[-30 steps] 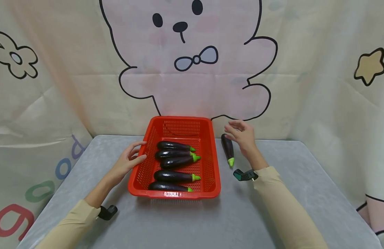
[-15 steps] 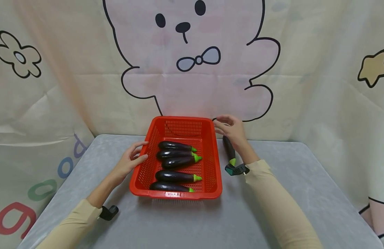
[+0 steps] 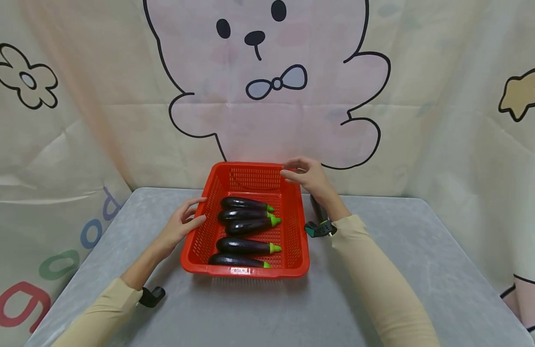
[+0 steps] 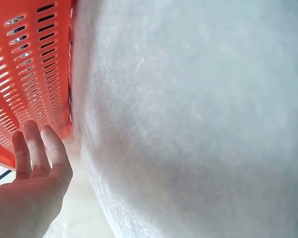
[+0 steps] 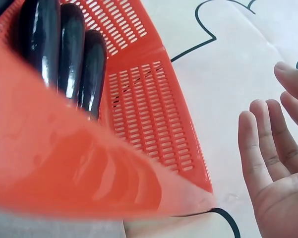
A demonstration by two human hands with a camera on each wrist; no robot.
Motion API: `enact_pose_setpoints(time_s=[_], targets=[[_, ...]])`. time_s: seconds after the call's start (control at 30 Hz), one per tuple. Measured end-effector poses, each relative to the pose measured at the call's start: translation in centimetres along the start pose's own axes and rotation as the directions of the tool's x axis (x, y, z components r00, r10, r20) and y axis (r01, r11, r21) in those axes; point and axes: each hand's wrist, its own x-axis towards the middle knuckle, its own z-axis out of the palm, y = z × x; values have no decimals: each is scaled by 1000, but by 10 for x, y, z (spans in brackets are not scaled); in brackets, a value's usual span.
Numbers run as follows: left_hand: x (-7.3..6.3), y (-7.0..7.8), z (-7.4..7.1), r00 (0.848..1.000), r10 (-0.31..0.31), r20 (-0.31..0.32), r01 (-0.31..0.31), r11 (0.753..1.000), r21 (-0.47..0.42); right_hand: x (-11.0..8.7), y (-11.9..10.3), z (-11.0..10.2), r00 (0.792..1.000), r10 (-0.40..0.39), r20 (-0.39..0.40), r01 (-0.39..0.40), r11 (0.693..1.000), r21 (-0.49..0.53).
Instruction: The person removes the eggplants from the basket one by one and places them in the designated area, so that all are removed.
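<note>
A red plastic basket [image 3: 297, 226] holds several dark purple eggplants [image 3: 246, 246] with green stem ends. My left hand [image 3: 179, 222] rests at its left side, thumb and fingertips at the rim. Its fingers [image 4: 37, 151] look nearly straight along the slotted wall in the left wrist view. Over the back right corner is my right hand [image 3: 310, 177], with nothing in it. The right wrist view shows its fingers [image 5: 250, 144] loosely extended, apart from the basket wall. One more eggplant [image 3: 318, 208] lies outside on the right, mostly hidden by my right wrist.
A grey table [image 3: 380, 270] lies under the basket. Right behind it hangs a pale curtain [image 3: 267, 130] with a cartoon bear. Black cameras [image 3: 151, 296] sit at both wrists.
My right hand has moved left from above the outside eggplant to the basket's back right corner, and its wrist now covers much of that eggplant. The left hand stays at the rim.
</note>
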Motion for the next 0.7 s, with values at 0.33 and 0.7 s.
enact_pose_setpoints(time_s=[0.33, 0.7], targets=[[0, 4, 1, 1000, 1, 2, -1, 1000, -4, 16, -2, 17, 998, 0, 62, -2, 999, 33], [-1, 3, 1, 1000, -9, 3, 9, 1000, 2, 33, 7, 49, 991, -9, 133, 14, 999, -38]])
